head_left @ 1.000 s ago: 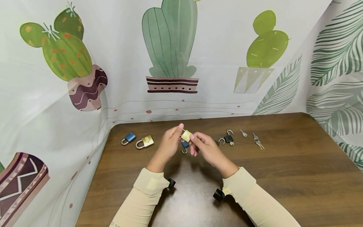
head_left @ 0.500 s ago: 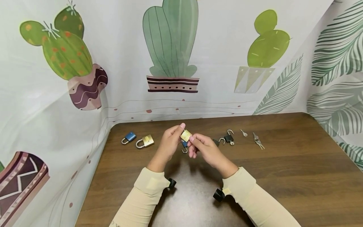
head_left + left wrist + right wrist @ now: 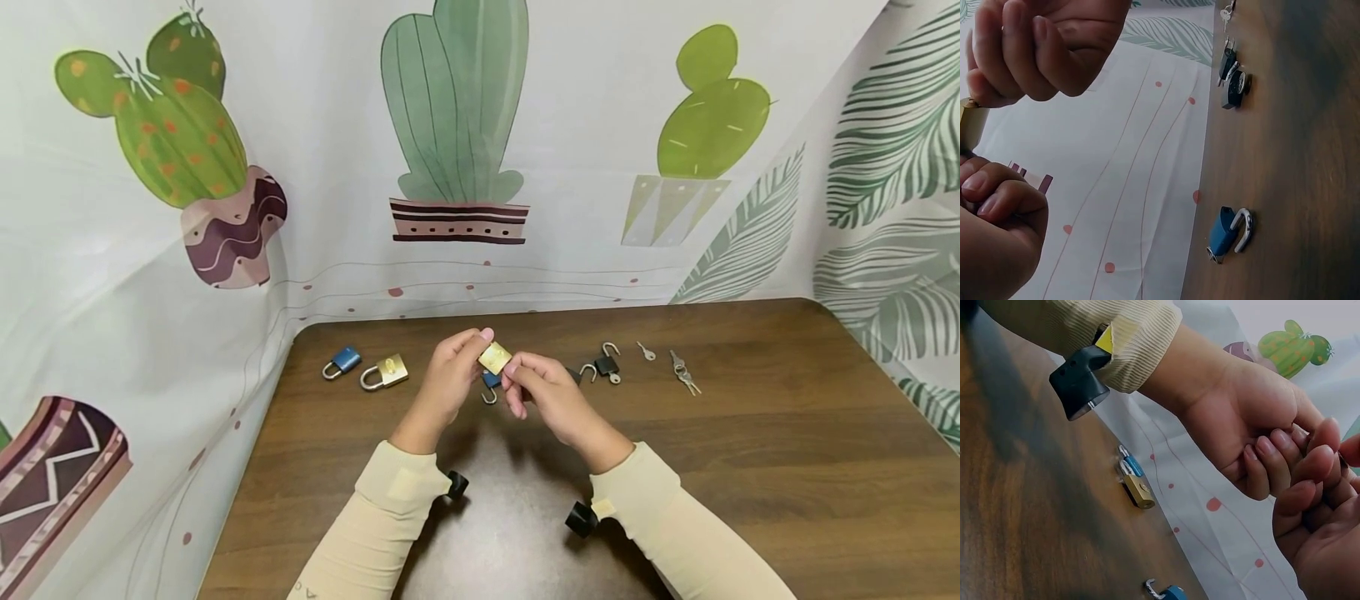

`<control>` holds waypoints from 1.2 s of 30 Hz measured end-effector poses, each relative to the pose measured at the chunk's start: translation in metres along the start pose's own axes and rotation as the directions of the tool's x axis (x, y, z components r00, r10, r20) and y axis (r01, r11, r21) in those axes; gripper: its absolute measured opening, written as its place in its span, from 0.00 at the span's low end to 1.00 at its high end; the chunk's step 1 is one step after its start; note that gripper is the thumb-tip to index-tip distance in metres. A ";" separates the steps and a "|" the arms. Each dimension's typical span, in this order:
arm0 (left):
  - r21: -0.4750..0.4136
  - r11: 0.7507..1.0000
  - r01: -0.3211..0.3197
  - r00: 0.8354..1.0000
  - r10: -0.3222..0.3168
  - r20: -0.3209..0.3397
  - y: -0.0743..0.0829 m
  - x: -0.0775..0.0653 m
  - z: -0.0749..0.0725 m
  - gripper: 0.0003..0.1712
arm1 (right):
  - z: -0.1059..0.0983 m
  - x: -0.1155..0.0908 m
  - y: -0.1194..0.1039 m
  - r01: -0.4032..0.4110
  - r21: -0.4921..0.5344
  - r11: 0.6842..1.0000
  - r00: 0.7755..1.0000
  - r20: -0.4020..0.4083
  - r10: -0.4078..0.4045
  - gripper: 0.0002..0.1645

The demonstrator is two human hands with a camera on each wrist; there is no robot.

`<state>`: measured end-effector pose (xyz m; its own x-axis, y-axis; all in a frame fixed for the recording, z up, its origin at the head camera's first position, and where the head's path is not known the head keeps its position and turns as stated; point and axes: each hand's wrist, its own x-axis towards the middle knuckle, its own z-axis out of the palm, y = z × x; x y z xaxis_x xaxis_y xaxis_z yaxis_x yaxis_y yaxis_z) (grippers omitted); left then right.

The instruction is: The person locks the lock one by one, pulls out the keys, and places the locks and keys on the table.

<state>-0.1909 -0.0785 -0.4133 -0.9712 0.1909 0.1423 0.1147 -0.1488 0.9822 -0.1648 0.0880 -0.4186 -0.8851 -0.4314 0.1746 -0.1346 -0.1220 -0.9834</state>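
Observation:
A small brass padlock (image 3: 495, 358) is held up above the table between both hands. My left hand (image 3: 447, 379) grips it, thumb on top, at the shackle side. At the opposite end my right hand (image 3: 546, 387) pinches with thumb and forefinger; whether a key sits between those fingertips is hidden. The left wrist view shows the brass padlock (image 3: 971, 125) between the left hand (image 3: 1004, 231) and the right hand (image 3: 1047, 50). In the right wrist view, fingers cover it. Below the hands lies an open blue padlock (image 3: 491, 381), partly covered.
To the left lie a closed blue padlock (image 3: 347, 360) and a larger closed brass padlock (image 3: 392, 370). On the right are an open black padlock (image 3: 606, 365) with a key, another dark padlock (image 3: 576, 376) partly hidden, a single key (image 3: 647, 352) and several keys together (image 3: 684, 373). Printed cloth hangs behind.
The brass padlock has tilted slightly between the fingers, and the right fingertips have shifted a little toward its lower right corner. Otherwise both hands stay almost in place.

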 end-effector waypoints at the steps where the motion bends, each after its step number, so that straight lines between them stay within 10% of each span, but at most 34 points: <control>1: 0.000 1.000 -0.004 1.000 0.004 0.005 0.000 0.000 0.000 0.21 | 0.000 0.000 -0.001 0.000 -0.008 1.000 1.000 -0.003 0.000 0.16; 36: -0.006 1.000 -0.012 0.998 0.012 -0.059 0.005 0.001 -0.004 0.21 | -0.005 0.002 0.005 0.018 -0.049 0.999 0.999 -0.028 -0.020 0.14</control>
<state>-0.1921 -0.0834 -0.4084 -0.9804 0.1318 0.1466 0.1254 -0.1571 0.9796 -0.1696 0.0909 -0.4231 -0.8945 -0.4035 0.1924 -0.1725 -0.0856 -0.9813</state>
